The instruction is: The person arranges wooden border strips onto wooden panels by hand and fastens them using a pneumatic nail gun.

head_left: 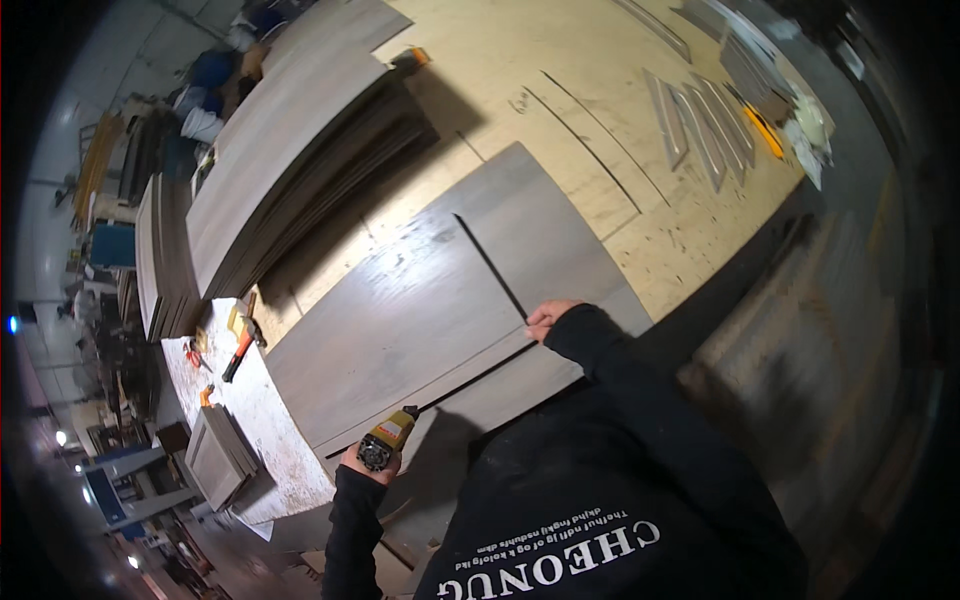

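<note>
A grey wood-grain panel (400,300) lies flat in front of me, angled across the workbench. Two thin black strips rest on it: one black strip (488,262) runs toward the far side, and a longer black strip (470,380) runs along the near edge. My right hand (552,320) is closed, its fingertips pinched at the near end of the first strip, close to where the two meet. At the panel's near left edge, my left hand (372,466) grips a yellow and black nail gun (388,438), whose nose is over the longer strip.
Stacked grey panels (300,160) rise at the far left of the plywood workbench (560,40). An orange-handled hammer (240,350) and a small panel stack (218,455) are on the left. Narrow framed pieces (705,130) and a yellow utility knife (762,130) lie at right.
</note>
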`<move>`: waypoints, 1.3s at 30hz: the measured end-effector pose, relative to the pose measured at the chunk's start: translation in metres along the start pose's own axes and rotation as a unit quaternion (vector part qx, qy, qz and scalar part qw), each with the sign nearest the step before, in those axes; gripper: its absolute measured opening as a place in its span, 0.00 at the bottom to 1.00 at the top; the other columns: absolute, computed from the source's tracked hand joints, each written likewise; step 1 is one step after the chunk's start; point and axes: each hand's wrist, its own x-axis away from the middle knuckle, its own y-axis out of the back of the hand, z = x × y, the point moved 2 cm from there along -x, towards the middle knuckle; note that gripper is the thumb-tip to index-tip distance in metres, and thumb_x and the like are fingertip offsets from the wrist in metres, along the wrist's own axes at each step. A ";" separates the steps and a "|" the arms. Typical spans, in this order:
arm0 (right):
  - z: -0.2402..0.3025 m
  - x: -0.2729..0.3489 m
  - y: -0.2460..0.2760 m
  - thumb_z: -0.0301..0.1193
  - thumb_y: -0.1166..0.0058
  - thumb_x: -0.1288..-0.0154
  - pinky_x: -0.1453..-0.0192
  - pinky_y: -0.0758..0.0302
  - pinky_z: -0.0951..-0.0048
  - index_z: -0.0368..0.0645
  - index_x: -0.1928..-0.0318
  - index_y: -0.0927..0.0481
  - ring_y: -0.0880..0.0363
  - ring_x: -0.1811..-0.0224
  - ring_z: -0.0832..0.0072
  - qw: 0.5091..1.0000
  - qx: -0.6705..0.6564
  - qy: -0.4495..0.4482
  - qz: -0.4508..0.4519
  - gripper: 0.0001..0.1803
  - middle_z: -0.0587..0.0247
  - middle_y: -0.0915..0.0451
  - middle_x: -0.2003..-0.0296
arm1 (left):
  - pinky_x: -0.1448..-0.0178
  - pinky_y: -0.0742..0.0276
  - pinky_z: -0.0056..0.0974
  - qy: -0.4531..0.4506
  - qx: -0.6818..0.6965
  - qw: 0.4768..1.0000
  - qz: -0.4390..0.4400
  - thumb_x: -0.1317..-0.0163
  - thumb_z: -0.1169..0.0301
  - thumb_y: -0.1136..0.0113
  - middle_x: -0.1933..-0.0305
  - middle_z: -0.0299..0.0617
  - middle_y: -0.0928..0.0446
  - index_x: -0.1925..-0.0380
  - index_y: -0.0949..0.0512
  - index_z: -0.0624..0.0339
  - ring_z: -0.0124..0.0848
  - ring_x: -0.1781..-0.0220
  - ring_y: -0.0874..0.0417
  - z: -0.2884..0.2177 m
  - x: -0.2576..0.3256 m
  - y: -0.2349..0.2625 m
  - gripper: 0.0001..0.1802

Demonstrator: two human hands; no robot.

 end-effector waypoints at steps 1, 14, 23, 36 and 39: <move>-0.001 0.001 0.001 0.33 0.39 0.47 0.63 0.25 0.76 0.38 0.60 0.21 0.20 0.69 0.75 1.000 -0.005 -0.005 -0.002 0.15 0.59 0.18 0.69 | 0.64 0.23 0.36 -0.037 0.003 0.999 0.010 0.57 0.63 0.34 0.77 0.44 0.21 0.71 0.21 0.60 0.37 0.72 0.17 -0.010 0.001 0.000 0.14; -0.013 -0.010 -0.002 0.35 0.39 0.48 0.58 0.24 0.73 0.41 0.62 0.20 0.19 0.66 0.71 0.998 -0.059 0.003 0.038 0.15 0.58 0.17 0.67 | 0.61 0.23 0.39 -0.052 0.064 0.995 0.060 0.59 0.62 0.34 0.73 0.48 0.20 0.67 0.21 0.60 0.44 0.68 0.18 -0.147 -0.062 -0.042 0.19; -0.015 -0.009 -0.003 0.38 0.38 0.52 0.55 0.24 0.68 0.46 0.67 0.17 0.19 0.65 0.63 0.996 -0.084 0.002 0.018 0.13 0.58 0.18 0.70 | 0.62 0.22 0.40 -0.060 0.050 0.994 0.080 0.60 0.62 0.34 0.73 0.49 0.20 0.68 0.21 0.61 0.44 0.69 0.18 -0.144 -0.066 -0.044 0.19; -0.003 -0.004 0.010 0.36 0.38 0.49 0.58 0.23 0.73 0.40 0.63 0.19 0.18 0.67 0.69 0.999 -0.043 0.018 0.024 0.15 0.58 0.17 0.68 | 0.64 0.22 0.39 -0.102 -0.040 0.992 0.061 0.60 0.59 0.33 0.75 0.49 0.21 0.63 0.23 0.58 0.45 0.70 0.18 -0.157 -0.057 -0.042 0.23; -0.003 -0.008 0.008 0.37 0.39 0.48 0.54 0.24 0.72 0.44 0.61 0.19 0.18 0.63 0.71 0.997 -0.009 0.003 0.072 0.14 0.57 0.17 0.66 | 0.63 0.22 0.39 -0.165 0.009 0.986 0.030 0.59 0.59 0.33 0.73 0.49 0.20 0.63 0.23 0.56 0.46 0.69 0.17 -0.155 -0.059 -0.039 0.23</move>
